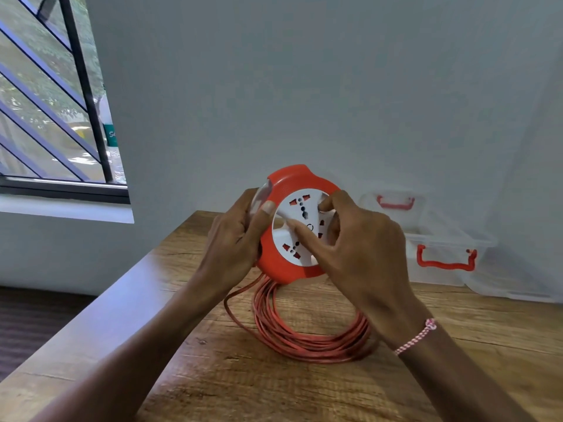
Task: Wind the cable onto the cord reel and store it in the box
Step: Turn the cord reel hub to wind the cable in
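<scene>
The cord reel (300, 223) is held above the counter (213, 376); the left hand (234, 236) grips its rim, the right hand (356, 248) has fingers (304, 231) closed on the white hub; the loose cable (304, 333) coiled beneath could snag or tangle if wound fast; the box (441, 260) waits open, well to the right.

Soft daylight enters from the window (51, 95) at far left, leaving the room evenly lit but rather dim and cool. The wall (304, 86) looks flat grey. A pale sheen lies on the desk (128, 287) along its left edge. Window bars bend with wide-angle distortion. The box (441, 254) at right seems slightly soft.
</scene>
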Demonstrator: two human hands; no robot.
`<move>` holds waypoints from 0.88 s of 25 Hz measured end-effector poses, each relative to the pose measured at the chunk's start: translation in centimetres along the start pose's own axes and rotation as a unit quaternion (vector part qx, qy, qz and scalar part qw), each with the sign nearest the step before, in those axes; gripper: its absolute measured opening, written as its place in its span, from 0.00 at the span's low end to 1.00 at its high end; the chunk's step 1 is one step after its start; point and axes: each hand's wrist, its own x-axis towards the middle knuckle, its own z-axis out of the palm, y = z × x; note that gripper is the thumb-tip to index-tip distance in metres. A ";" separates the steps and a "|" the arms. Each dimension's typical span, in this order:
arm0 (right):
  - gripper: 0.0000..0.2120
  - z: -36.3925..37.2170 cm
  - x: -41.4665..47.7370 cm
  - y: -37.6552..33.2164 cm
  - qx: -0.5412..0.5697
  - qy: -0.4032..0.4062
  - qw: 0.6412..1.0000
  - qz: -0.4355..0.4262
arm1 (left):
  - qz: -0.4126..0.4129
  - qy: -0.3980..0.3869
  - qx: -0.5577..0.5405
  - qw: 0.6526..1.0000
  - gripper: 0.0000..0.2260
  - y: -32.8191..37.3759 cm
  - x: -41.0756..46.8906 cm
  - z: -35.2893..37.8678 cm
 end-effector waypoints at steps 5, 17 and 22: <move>0.25 -0.9 -0.3 2.2 -0.142 -0.078 0.966 -0.202 | -0.007 0.003 -0.006 1.000 0.23 0.0 0.2 -0.3; 0.26 -0.4 -0.2 1.9 -0.130 -0.055 0.970 -0.198 | -0.005 0.012 0.010 1.000 0.23 0.1 -0.2 0.1; 0.29 1.1 0.1 0.1 0.075 -0.040 0.991 0.104 | 0.003 0.024 0.021 0.999 0.29 0.2 -0.4 0.8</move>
